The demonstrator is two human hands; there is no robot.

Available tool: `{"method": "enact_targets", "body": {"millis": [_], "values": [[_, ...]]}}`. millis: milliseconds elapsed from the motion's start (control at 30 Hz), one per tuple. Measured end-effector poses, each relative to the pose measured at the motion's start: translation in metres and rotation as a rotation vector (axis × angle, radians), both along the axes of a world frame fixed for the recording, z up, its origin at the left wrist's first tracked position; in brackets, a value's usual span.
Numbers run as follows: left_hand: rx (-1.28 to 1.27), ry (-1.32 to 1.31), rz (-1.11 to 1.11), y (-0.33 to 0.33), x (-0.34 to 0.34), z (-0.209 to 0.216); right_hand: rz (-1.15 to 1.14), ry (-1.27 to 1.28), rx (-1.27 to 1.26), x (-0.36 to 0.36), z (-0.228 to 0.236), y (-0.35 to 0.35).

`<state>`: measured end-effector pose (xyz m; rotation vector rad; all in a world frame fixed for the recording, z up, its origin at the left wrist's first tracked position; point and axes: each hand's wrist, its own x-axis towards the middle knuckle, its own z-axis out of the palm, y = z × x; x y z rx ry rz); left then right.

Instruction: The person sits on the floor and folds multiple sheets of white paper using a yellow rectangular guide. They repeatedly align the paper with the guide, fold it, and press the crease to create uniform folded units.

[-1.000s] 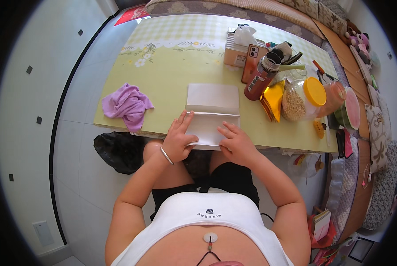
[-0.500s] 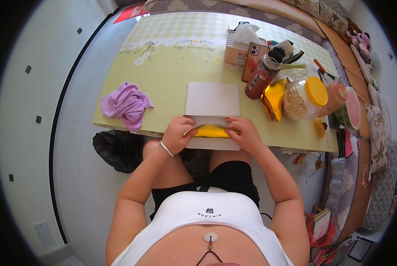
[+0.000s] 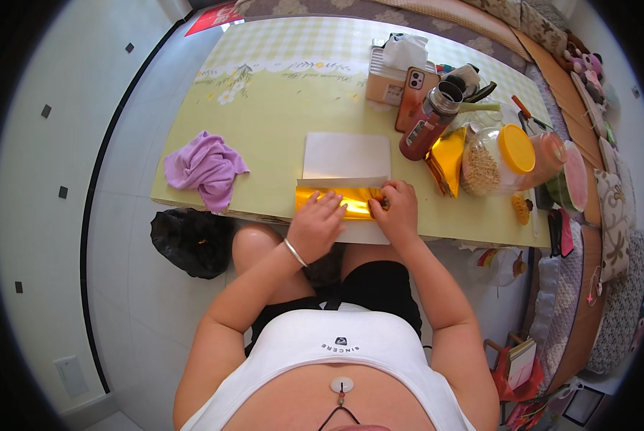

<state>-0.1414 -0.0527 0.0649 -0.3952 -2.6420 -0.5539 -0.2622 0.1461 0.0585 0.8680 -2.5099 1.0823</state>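
A sheet of gold foil paper (image 3: 356, 204), its far edge folded over to show a pale back, lies at the table's near edge. Beneath it is white paper (image 3: 346, 156), sticking out on the far side and a little on the near side. My left hand (image 3: 318, 223) rests on the foil with its fingers stretched out, slightly blurred. At the foil's right end, my right hand (image 3: 398, 212) pinches the paper between thumb and fingers, where it creases.
A lilac cloth (image 3: 205, 170) lies to the left. Right of the paper stand a dark red flask (image 3: 428, 126), a folded gold foil piece (image 3: 448, 165), a yellow-lidded jar (image 3: 482, 165), a phone (image 3: 411, 97) and a tissue box (image 3: 387, 79). A black bag (image 3: 192, 244) sits below the table.
The far edge of the foil has come down over toward me, and more gold shows. My left hand let go of the edge and moved right onto the foil; my right hand shifted slightly.
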Motion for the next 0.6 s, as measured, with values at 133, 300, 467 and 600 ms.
{"method": "enact_targets", "body": {"millis": [133,300,467,600], "values": [[-0.116,-0.119,0.041,0.016,0.009,-0.005,-0.024,-0.055,-0.077,-0.001,-0.004,0.004],[-0.143,-0.117,0.034,0.014,0.005,-0.006,-0.068,-0.010,-0.023,-0.005,-0.007,0.011],[-0.171,-0.122,0.039,0.012,0.005,-0.007,-0.065,0.024,-0.022,-0.005,-0.010,0.010],[-0.169,-0.122,0.045,0.014,0.004,-0.009,-0.075,0.021,-0.026,-0.006,-0.012,0.009]]}}
